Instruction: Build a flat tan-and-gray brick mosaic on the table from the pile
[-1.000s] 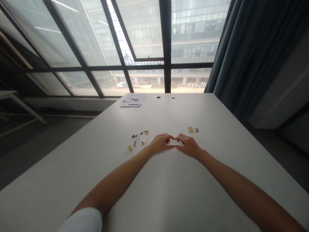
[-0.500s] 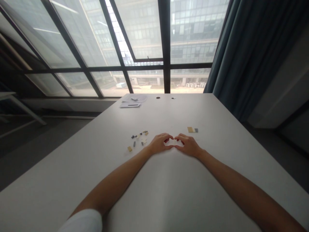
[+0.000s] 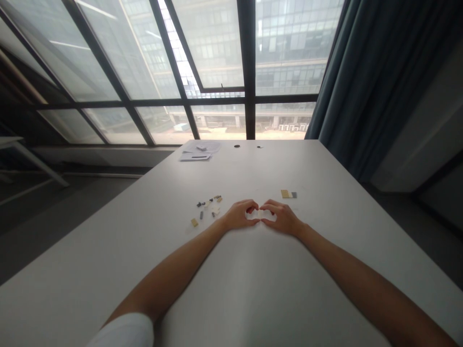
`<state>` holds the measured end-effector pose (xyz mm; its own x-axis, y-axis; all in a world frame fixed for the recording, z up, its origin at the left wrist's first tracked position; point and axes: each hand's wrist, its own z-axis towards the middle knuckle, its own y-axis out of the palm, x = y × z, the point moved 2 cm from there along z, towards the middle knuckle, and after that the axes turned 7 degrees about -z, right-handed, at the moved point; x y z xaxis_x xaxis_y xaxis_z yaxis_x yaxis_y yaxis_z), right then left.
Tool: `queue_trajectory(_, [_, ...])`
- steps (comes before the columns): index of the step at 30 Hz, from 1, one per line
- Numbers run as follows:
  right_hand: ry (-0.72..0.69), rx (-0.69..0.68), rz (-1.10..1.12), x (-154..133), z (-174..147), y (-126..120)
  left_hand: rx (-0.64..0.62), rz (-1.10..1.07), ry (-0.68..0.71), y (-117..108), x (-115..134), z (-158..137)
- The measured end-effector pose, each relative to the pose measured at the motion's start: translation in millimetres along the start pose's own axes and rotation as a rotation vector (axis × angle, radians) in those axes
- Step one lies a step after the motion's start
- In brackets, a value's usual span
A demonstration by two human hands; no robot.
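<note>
Far left: a pale second table [image 3: 10, 141] with angled legs, on a dark grey floor [image 3: 79, 193]. Behind, a dark-framed window [image 3: 249, 62] spans most of the room; one pane is tilted open, and a glazed building shows beyond.

White worktop [image 3: 235, 173], smooth, its far edge close under the window. At its far left corner: papers [image 3: 184, 157] with a dark bar [image 3: 198, 157] on the top sheet. Any print there is too small to read. Right of these, close to the far edge, two dark round spots [image 3: 237, 146].

Left of the worktop's middle: loose small pieces, tan, cream, grey and black, the tan piece [image 3: 194, 222] nearest the left edge, a grey piece [image 3: 201, 215] just beside it.

Left hand [image 3: 238, 215], white sleeve [image 3: 126, 330] on its arm: thumb and fingers curved in a C. Right hand [image 3: 282, 217] mirrors it, fingertips close to the left's. A pale patch shows between the tips; whether either hand grips a piece cannot be told.

Beyond the right hand, towards the right edge: a flat tan, cream and grey group [image 3: 288, 193], surface markings too small to make out.

Far right: blue curtain [image 3: 347, 96], then pale wall [image 3: 408, 149].
</note>
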<state>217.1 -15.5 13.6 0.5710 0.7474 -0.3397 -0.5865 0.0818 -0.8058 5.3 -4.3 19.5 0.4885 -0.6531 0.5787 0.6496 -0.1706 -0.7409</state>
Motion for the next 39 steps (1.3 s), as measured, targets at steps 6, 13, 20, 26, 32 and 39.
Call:
queue_trajectory(6, [-0.059,0.05,0.034,1.6,0.5,2.6,0.027,-0.003,0.084,2.4,-2.7,0.2])
queue_trajectory(13, [-0.032,0.043,0.031,-1.6,1.5,1.5,0.015,-0.02,0.088,2.9,-2.8,0.4])
queue_trajectory(20, [-0.015,0.041,0.044,-2.1,1.9,2.1,0.014,-0.046,0.087,3.2,-3.6,-0.4])
queue_trajectory(26, [-0.003,0.037,0.04,-1.7,1.4,3.2,0.014,-0.049,0.066,3.7,-4.6,-0.6])
queue_trajectory(32, [0.002,0.036,0.044,1.0,0.2,5.8,0.009,-0.041,0.058,4.3,-5.3,-0.6])
queue_trajectory(39, [0.004,0.034,0.053,-0.1,0.2,4.8,0.005,-0.061,0.05,4.8,-6.3,-1.1])
